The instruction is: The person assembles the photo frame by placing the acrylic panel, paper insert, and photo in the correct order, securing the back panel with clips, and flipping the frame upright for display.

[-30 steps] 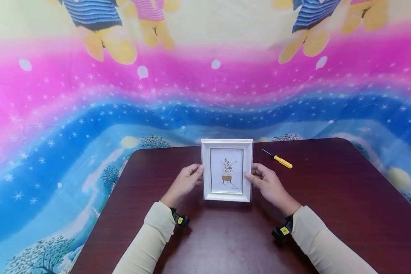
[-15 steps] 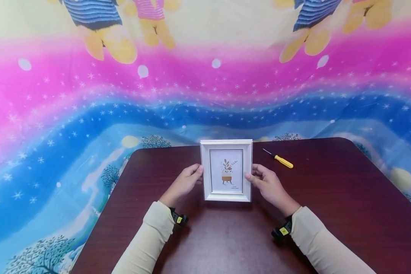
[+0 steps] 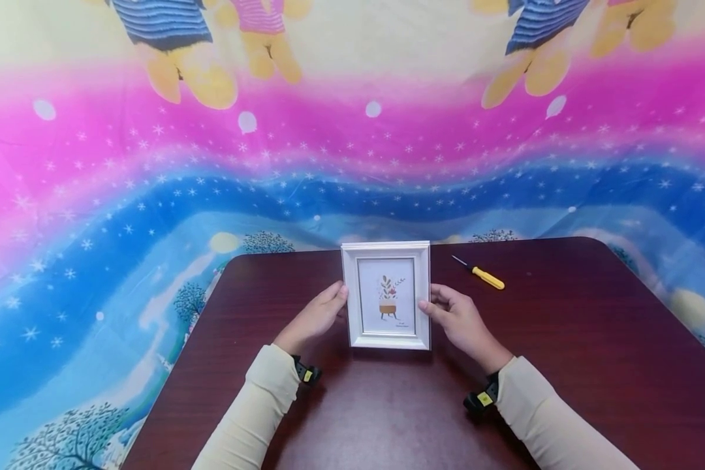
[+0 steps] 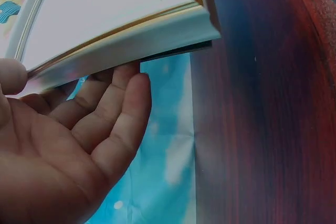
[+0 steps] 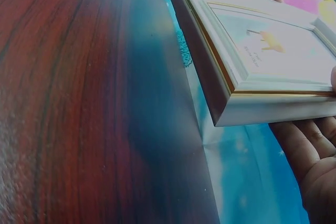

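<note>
A white picture frame [image 3: 386,341] is held upright above the table, its front with a potted-plant print facing the head camera. My left hand [image 3: 316,317] grips its left edge, thumb at the front and fingers behind. On the opposite edge my right hand [image 3: 465,322] pinches the frame the same way, its thumb lying over the front border. The left wrist view shows the left fingers [image 4: 137,103] curled under the frame's back. In the right wrist view the frame [image 5: 273,109] has a gold line along its moulding, and the right fingers [image 5: 299,148] sit behind it.
Right of the frame, a screwdriver [image 3: 487,277] with a yellow handle lies on the dark red-brown table [image 3: 593,326]. Behind the table hangs a colourful printed cloth [image 3: 352,143]. A black band with a small device [image 3: 482,398] is strapped at each wrist.
The picture frame and both hands have shifted very slightly down and left in the head view. Both hands keep their hold, and the screwdriver stays on the table.
</note>
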`<move>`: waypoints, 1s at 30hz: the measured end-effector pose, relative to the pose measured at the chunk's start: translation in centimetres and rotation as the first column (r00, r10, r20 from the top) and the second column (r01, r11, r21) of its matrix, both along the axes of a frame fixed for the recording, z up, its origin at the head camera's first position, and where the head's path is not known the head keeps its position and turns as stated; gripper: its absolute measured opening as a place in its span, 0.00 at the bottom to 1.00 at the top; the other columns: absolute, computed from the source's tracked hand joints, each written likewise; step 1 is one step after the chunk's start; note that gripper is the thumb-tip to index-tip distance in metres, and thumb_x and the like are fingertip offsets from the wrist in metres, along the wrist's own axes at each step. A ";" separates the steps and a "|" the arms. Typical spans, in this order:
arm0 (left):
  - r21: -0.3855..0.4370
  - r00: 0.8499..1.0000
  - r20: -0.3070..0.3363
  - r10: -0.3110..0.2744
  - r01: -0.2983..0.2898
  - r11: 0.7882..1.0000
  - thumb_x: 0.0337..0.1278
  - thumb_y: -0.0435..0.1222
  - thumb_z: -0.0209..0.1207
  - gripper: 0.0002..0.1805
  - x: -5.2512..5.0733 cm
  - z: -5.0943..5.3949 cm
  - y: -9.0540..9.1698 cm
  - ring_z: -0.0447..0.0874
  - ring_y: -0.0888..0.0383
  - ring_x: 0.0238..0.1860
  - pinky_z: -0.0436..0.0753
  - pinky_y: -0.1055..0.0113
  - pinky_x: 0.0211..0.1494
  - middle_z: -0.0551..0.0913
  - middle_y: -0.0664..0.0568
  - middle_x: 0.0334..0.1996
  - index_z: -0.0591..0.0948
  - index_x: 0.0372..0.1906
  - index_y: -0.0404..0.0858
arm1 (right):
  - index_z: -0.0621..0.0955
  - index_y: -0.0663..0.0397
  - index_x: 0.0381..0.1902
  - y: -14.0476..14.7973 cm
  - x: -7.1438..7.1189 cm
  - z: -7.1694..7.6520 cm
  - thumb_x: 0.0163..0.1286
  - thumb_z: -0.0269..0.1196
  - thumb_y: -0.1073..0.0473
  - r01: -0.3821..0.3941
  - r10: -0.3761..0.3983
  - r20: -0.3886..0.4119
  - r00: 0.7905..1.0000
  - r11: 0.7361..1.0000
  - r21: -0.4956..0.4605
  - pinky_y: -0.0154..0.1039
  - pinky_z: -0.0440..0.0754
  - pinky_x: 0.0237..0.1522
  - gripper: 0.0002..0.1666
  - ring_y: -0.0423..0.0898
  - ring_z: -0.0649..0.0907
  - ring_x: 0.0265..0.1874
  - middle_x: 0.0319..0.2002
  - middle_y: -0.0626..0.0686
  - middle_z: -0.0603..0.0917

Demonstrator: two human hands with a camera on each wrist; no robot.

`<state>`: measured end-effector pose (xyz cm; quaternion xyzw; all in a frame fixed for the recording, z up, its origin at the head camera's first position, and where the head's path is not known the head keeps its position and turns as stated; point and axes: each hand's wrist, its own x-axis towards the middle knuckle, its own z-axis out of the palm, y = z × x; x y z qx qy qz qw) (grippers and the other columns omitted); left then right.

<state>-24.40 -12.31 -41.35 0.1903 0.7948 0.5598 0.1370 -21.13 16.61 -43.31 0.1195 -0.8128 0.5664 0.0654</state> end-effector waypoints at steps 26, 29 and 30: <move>0.238 0.989 0.117 0.095 -0.121 0.964 0.76 0.56 0.36 0.36 -0.5 -0.8 1.0 0.72 0.42 0.62 0.71 0.48 0.62 0.70 0.35 0.64 0.56 0.75 0.36 | 0.76 0.57 0.61 0.5 -1.2 -0.1 0.68 0.64 0.45 0.001 -0.001 -0.035 0.999 1.000 0.019 0.42 0.82 0.43 0.30 0.48 0.85 0.40 0.46 0.54 0.85; 0.256 0.983 0.135 0.127 -0.159 0.954 0.75 0.57 0.36 0.37 -0.7 -0.9 1.5 0.70 0.42 0.64 0.70 0.48 0.63 0.68 0.37 0.66 0.55 0.76 0.38 | 0.76 0.56 0.61 0.5 -1.5 -0.3 0.68 0.64 0.43 0.003 -0.003 -0.017 1.000 1.000 0.015 0.46 0.82 0.44 0.32 0.48 0.85 0.41 0.46 0.54 0.85; 0.262 0.982 0.134 0.135 -0.166 0.951 0.74 0.58 0.37 0.37 -0.8 -0.9 1.7 0.69 0.43 0.65 0.69 0.47 0.64 0.67 0.38 0.67 0.55 0.76 0.38 | 0.76 0.56 0.62 0.6 -1.6 -0.4 0.67 0.63 0.42 0.003 -0.003 -0.009 1.000 1.000 0.012 0.47 0.82 0.44 0.32 0.48 0.85 0.41 0.46 0.54 0.85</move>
